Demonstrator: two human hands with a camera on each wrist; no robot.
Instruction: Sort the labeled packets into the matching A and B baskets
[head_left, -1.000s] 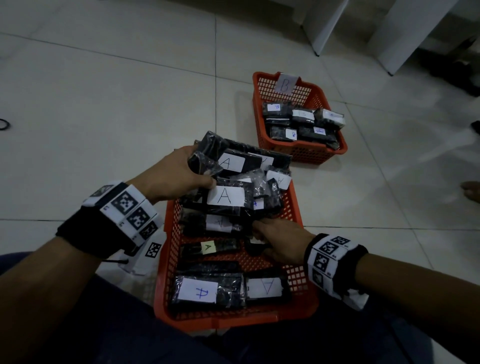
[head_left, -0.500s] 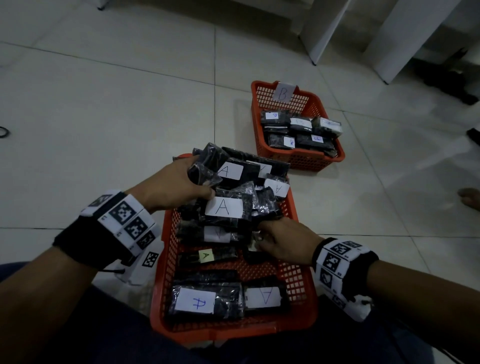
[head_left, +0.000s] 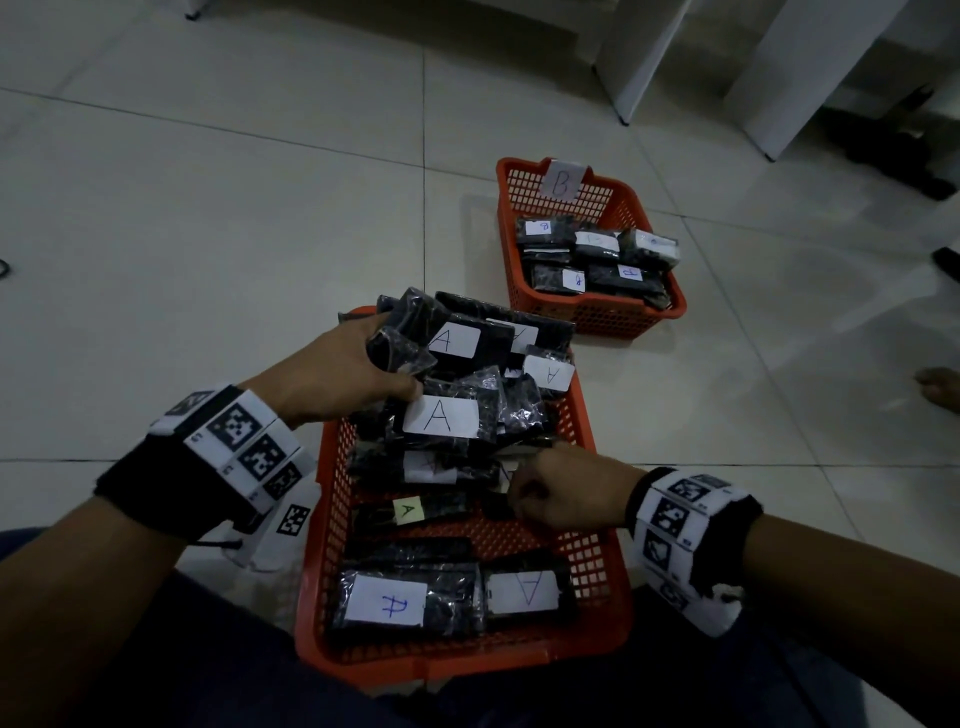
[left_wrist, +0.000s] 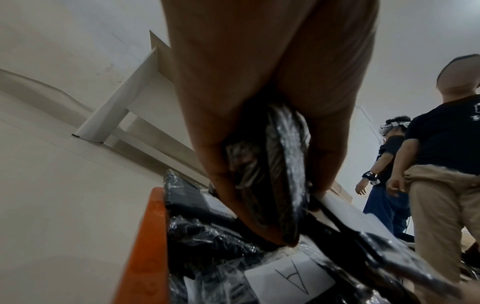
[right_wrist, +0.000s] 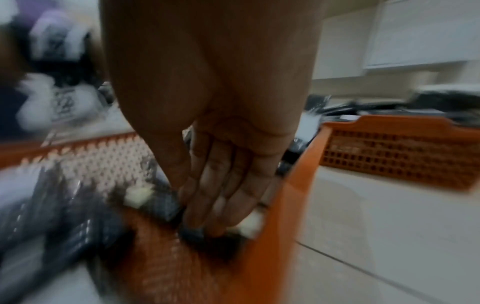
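The near orange basket (head_left: 540, 543) rests against my lap and holds several black packets with white A labels. My left hand (head_left: 387, 364) grips a stack of A packets (head_left: 440, 415) above the basket's far end. The left wrist view shows fingers and thumb clamped on the stack's edge (left_wrist: 280, 174). My right hand (head_left: 514, 499) reaches into the basket under that stack. Its fingertips (right_wrist: 207, 218) close on a small black packet (right_wrist: 207, 236) by the basket's right wall (right_wrist: 285, 205); that view is blurred. The B basket (head_left: 597, 312) stands farther right with several packets.
White furniture legs (head_left: 639, 62) stand on the tiled floor beyond the B basket. A bare foot (head_left: 940, 384) shows at the right edge. Two other people (left_wrist: 446, 164) stand nearby in the left wrist view. Open tile floor (head_left: 208, 234) lies to the left.
My left hand keeps the stack raised in about the same place. My right hand has shifted only slightly inside the near basket. The head view has tilted a little.
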